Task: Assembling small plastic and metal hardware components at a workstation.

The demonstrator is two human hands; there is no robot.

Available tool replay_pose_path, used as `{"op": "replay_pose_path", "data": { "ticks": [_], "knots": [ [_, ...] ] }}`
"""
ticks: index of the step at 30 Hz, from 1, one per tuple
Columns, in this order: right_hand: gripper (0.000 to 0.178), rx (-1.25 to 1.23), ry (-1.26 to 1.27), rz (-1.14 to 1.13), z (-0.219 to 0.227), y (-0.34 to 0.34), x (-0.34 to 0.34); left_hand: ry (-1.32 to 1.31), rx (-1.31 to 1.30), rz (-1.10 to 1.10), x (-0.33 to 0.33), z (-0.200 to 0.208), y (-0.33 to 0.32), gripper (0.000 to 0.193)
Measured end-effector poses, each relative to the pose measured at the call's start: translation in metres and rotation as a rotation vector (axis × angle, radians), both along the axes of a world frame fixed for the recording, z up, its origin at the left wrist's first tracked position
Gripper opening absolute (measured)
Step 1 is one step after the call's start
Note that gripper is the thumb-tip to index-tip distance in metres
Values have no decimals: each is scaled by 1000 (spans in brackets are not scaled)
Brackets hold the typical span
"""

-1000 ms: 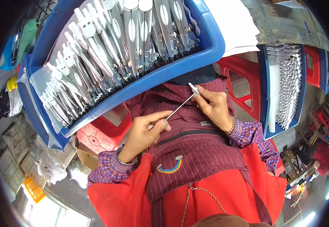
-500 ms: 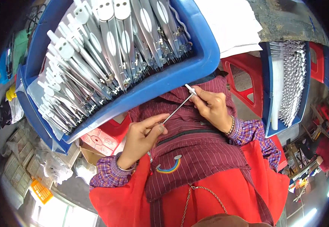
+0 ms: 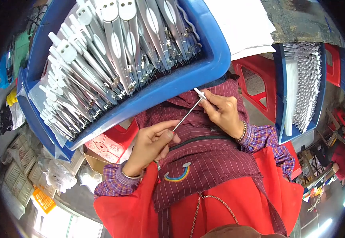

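Against one striped apron (image 3: 216, 158), the left hand's grip (image 3: 148, 143) pinches one rod (image 3: 187, 115), the right hand's grip (image 3: 222, 114) one white piece (image 3: 199, 93).

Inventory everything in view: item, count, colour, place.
Rod: 1, grey, centre
End piece: 1, white, rod's upper end
Blue bins: 2+, blue, upper left, right
Compass-like tools: many, silver, upper left bin
Small parts: many, whitish, right bin
Sheets: count unclear, white, top right
Red stools: 2+, red, centre left, right
Basket: 1, orange, lower left
Plastic bags: 2+, clear, left
Apron: 1, maroon, lower centre
Left hand: 1, bare, holding rod
Right hand: 1, bare, pinching end piece
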State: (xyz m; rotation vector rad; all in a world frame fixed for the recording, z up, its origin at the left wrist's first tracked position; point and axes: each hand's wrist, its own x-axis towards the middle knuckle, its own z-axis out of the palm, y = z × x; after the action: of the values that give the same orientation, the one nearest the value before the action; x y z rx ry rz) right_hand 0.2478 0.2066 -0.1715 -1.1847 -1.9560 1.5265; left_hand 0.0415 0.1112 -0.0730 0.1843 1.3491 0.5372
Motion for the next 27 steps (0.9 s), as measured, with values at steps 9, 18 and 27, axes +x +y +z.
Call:
{"op": "replay_pose_path", "data": {
  "ticks": [9,18,27],
  "knots": [
    [17,141,7,27,-5,-4,-4,299,122,-150,10,2,7,30],
    [22,164,36,43,-10,-6,-3,517,339,-290,12,-6,0,27],
    [18,264,6,8,-15,-10,-5,591,455,-307,14,-12,-4,26]
  ]
}}
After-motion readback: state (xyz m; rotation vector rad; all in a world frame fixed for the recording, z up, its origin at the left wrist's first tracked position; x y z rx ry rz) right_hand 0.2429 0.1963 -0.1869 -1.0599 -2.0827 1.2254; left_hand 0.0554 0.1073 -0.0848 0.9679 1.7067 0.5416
